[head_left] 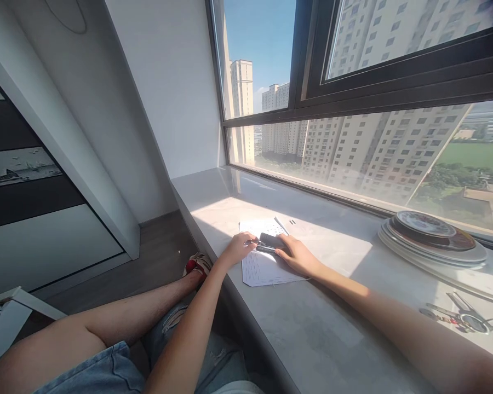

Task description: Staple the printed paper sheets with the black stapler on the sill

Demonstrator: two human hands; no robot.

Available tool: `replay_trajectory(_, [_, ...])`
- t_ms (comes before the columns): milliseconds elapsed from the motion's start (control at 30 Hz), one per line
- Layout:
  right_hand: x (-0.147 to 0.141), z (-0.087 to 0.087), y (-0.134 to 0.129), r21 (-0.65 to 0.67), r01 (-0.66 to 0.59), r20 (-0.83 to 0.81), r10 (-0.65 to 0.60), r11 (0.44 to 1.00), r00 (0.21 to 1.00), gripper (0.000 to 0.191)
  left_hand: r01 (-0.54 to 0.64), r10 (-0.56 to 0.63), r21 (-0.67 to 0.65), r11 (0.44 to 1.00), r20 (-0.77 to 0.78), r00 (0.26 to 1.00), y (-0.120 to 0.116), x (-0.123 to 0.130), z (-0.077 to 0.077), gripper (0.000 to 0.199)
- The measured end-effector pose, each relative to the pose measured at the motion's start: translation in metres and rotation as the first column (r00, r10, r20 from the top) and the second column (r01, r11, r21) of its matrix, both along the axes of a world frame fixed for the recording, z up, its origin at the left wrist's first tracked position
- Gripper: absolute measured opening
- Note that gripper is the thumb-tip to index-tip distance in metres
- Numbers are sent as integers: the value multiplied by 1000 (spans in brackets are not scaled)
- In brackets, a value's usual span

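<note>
A black stapler point(270, 239) lies across the printed sheets of paper point(263, 269) on the windowsill, its top and lower parts apart. Fingers of my right hand point(294, 255) are closed around its right end. At the other end, my left hand point(241, 247) is closed with its fingertips on a small dark part of the stapler; the exact grip is too small to make out. Two short dark strips, perhaps staples point(292, 222), rest on the sill just beyond the paper.
On the right, a stack of plates and round boards point(431, 241) stands by the window. Nearer me lie scissors point(470, 317) with other small metal items. The sill's front edge point(246, 314) runs beside my legs. A white stool point(16, 306) is at lower left.
</note>
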State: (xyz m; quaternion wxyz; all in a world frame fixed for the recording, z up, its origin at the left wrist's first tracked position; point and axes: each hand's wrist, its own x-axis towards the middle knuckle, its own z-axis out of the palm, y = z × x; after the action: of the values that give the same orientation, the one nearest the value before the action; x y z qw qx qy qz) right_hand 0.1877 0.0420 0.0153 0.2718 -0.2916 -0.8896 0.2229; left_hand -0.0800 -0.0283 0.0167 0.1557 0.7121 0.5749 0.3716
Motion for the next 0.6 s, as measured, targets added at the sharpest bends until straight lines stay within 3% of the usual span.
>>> replay_trajectory(200, [0,1,-1,-17,-13,-21,13,1000,1000,26,5,-5,-9,1000,7,1000,-2,-1,-1,18])
replay_trajectory(367, [1,2,-2,-24,-13,-17,13,1000,1000,26,8,-6,51,999,-31,1000,-2,-2,-2,31])
replay_trajectory(467, [0,1,-1,-20,-8,-20,8,1000,1000,25,-138,139,122,983,1,990,-3,-4,-2,26])
replay_trajectory(600, [0,2,-1,-12,0,-12,0,1000,1000,25,-295,287,46,954,129,949,-10,-6,-5,21])
